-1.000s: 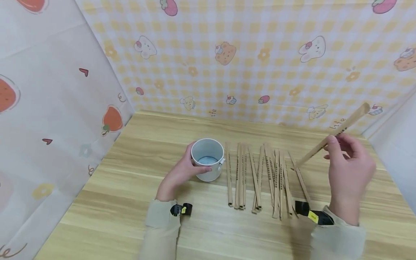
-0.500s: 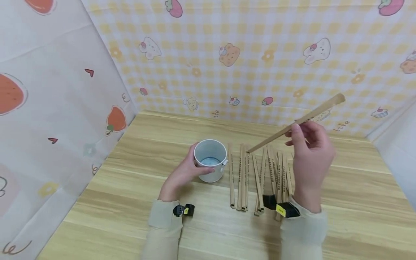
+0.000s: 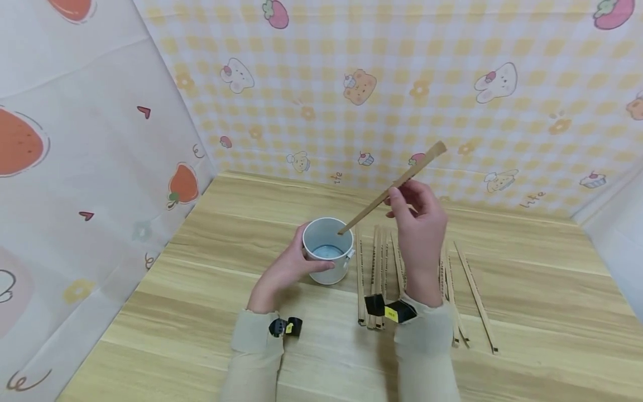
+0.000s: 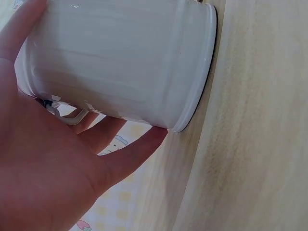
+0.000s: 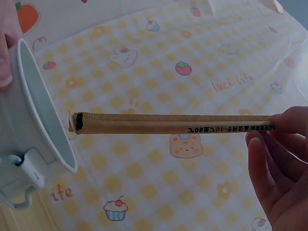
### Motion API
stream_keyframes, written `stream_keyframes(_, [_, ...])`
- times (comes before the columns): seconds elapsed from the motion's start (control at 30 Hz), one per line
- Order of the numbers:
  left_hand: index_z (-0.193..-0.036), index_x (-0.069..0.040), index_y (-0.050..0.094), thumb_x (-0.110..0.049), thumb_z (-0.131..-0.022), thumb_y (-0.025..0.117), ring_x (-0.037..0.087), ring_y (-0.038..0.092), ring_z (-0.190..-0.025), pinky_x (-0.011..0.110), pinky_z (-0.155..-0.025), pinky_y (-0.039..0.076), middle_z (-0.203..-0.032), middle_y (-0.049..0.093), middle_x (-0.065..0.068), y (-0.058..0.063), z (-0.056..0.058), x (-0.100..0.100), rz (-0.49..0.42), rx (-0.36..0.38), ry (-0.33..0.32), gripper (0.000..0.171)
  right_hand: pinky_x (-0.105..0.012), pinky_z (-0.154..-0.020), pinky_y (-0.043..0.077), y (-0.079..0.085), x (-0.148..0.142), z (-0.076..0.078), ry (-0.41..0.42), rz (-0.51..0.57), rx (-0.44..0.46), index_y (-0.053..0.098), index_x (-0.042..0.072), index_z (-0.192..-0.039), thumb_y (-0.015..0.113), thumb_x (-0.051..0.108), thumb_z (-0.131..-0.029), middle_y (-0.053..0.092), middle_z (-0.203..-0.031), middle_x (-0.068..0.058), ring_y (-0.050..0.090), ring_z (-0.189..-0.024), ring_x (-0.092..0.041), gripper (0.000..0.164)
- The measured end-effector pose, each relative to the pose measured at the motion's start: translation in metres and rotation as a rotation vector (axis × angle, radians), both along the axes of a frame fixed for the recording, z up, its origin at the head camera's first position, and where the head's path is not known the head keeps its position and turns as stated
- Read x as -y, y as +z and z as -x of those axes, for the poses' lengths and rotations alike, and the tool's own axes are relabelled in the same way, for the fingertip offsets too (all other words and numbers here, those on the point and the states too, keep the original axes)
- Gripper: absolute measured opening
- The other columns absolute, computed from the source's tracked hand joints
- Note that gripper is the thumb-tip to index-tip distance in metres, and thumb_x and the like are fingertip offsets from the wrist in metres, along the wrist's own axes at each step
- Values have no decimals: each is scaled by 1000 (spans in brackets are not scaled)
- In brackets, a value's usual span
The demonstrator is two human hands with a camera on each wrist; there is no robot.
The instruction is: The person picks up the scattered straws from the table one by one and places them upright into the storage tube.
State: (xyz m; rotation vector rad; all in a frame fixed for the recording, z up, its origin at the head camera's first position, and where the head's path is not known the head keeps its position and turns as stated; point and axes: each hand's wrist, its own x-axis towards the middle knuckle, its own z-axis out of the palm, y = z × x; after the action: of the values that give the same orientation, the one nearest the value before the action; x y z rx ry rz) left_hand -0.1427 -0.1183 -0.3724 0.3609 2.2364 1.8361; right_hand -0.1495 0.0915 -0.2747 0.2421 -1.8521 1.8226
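Observation:
My left hand (image 3: 288,269) holds a small white pail (image 3: 339,271) upright on the table, thumb across its near side and fingers round the far left. In the left wrist view the fingers lie along the pail's wall (image 4: 110,57), beside its handle. My right hand (image 3: 421,231) pinches a straw in a brown paper wrapper (image 3: 373,205) between thumb and fingers. The straw slants, its lower end at the pail's right rim. In the right wrist view the straw's black-marked end (image 5: 79,121) points at the pail's mouth. Inside, the pail's visible bottom looks bare.
Several wrapped straws (image 3: 360,279) lie in a row on the wooden table (image 3: 201,290), right of the pail and partly hidden by my right arm. One single straw (image 3: 477,298) lies farther right. A checked cloth (image 3: 311,84) hangs behind, a pale cloth (image 3: 100,167) at left.
My right hand has carried the wrapped straw leftward from the right side, over the lying straws, to the pail's rim. My left hand keeps its hold on the pail.

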Motion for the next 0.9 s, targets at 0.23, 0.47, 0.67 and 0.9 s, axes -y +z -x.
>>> stream_keyframes(0.23, [-135, -25, 20, -24, -65, 80, 26, 36, -119, 46, -95, 32, -129, 37, 2, -23, 8, -1, 11, -33, 13, 92, -25, -59, 51, -26, 11, 17, 43, -83, 19, 62, 3, -101, 62, 19, -84, 61, -87, -7, 59, -75, -21, 23])
stream_keyframes(0.47, [-135, -30, 20, -30, -64, 80, 22, 38, -117, 44, -94, 35, -128, 38, 0, -31, 12, 3, 46, -62, 44, 93, -28, -65, 50, -46, 31, 30, 60, -308, 0, 65, 11, -102, 60, 32, -84, 64, -89, 1, 59, -77, -10, 27])
stream_keyframes(0.67, [-135, -30, 19, -31, -64, 80, 27, 38, -118, 40, -90, 39, -129, 38, 2, -28, 12, 5, 56, -40, 51, 93, -25, -67, 49, -59, 43, 36, 88, -472, 81, 64, 12, -102, 60, 32, -85, 64, -90, 2, 57, -77, -9, 27])
stream_keyframes(0.9, [-135, -30, 18, -32, -64, 79, 28, 39, -117, 40, -90, 39, -130, 37, 5, -28, 12, 5, 45, -34, 44, 93, -31, -74, 48, -69, 49, 40, 110, -583, 143, 65, 13, -101, 62, 28, -84, 64, -89, 4, 57, -82, -11, 23])
